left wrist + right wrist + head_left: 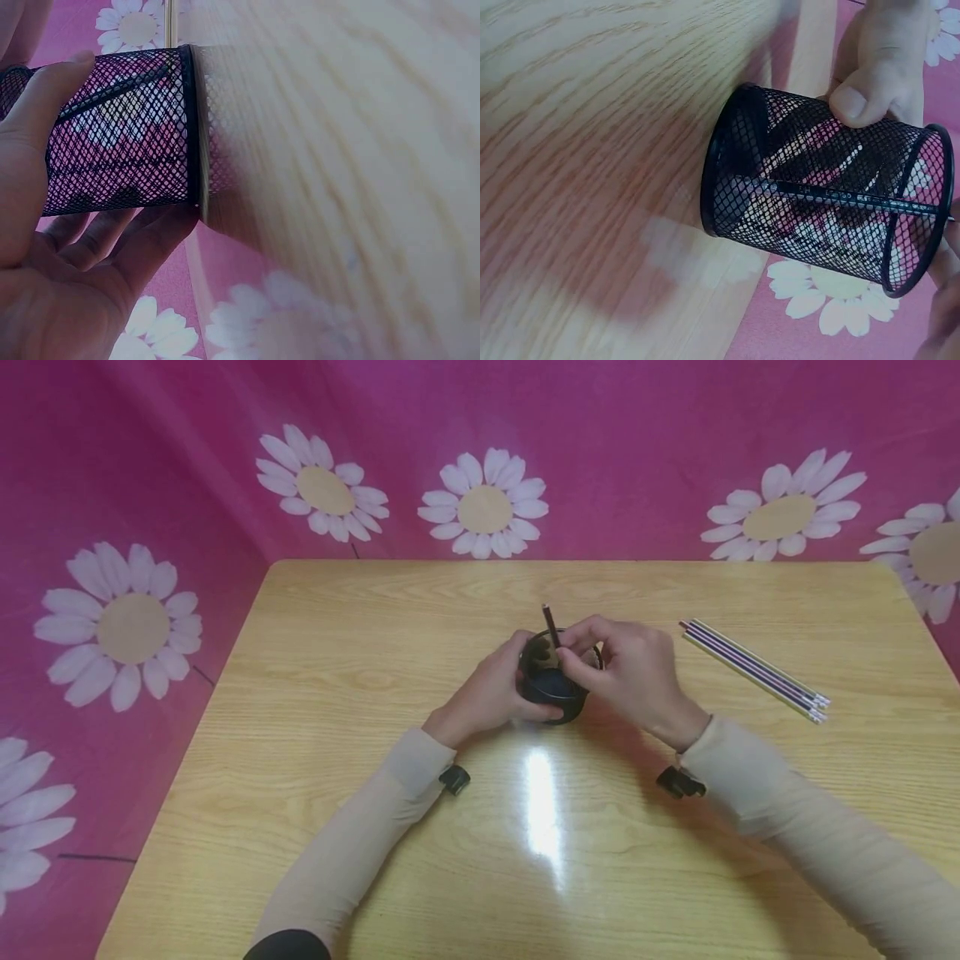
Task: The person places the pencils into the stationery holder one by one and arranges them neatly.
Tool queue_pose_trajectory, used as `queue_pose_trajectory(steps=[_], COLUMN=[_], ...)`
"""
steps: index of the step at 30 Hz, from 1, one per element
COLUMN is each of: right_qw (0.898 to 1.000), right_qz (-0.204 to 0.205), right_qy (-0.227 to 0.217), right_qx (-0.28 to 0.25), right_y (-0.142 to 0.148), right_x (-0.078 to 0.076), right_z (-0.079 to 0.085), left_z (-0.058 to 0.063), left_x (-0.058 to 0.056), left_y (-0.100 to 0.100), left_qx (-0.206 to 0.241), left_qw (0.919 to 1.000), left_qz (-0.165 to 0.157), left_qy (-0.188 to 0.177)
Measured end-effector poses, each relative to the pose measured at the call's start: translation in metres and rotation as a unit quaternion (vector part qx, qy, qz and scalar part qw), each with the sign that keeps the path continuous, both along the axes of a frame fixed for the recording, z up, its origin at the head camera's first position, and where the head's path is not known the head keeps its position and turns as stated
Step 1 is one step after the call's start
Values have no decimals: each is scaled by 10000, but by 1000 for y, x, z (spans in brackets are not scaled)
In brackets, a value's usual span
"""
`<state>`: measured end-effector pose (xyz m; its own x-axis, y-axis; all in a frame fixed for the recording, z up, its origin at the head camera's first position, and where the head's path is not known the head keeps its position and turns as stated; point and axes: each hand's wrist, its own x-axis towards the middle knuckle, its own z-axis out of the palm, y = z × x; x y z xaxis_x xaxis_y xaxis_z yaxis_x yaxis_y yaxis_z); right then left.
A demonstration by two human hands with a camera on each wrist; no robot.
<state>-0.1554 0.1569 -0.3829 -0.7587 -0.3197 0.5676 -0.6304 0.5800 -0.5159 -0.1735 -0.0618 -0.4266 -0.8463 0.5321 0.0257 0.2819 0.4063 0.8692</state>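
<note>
A black wire-mesh pencil cup [557, 700] stands near the middle of the table, its base at the tabletop in the left wrist view. My left hand [491, 687] grips the cup round its side, with the thumb on the near side and the fingers behind. Between thumb and fingertips, my right hand [637, 670] pinches a dark pencil [551, 623] over the cup's mouth. Through the mesh in the right wrist view, the pencil's lower length [840, 196] runs down inside the cup toward its base. Part of the rim is hidden behind the right fingers.
Several striped pencils [753, 668] with white eraser ends lie side by side to the right of my right hand. The wooden table [337, 635] ends at the back against a pink curtain [615, 452] with white daisies. Each wrist wears a small black camera mount.
</note>
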Motion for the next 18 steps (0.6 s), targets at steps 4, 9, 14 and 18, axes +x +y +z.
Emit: queue_pose_trajectory(steps=[4,9,14,18], right_qw=[9998,9993,9990,9982], right_qz=[44,50,36,1], right_qy=[-134,-171,-157,-245], right_qx=[155,326,427,539], right_y=[-2,-3,-4,-5], right_x=[0,-1,-4,-5], right_z=[0,0,2,3], left_z=[-1,-2,-1,-1], left_x=[0,0,0,0], left_y=[0,0,0,0], left_qx=[22,39,57,86], left_qw=[10000,10000,10000,9999], left_qz=[4,14,13,6], left_qy=[47,78,4,-86])
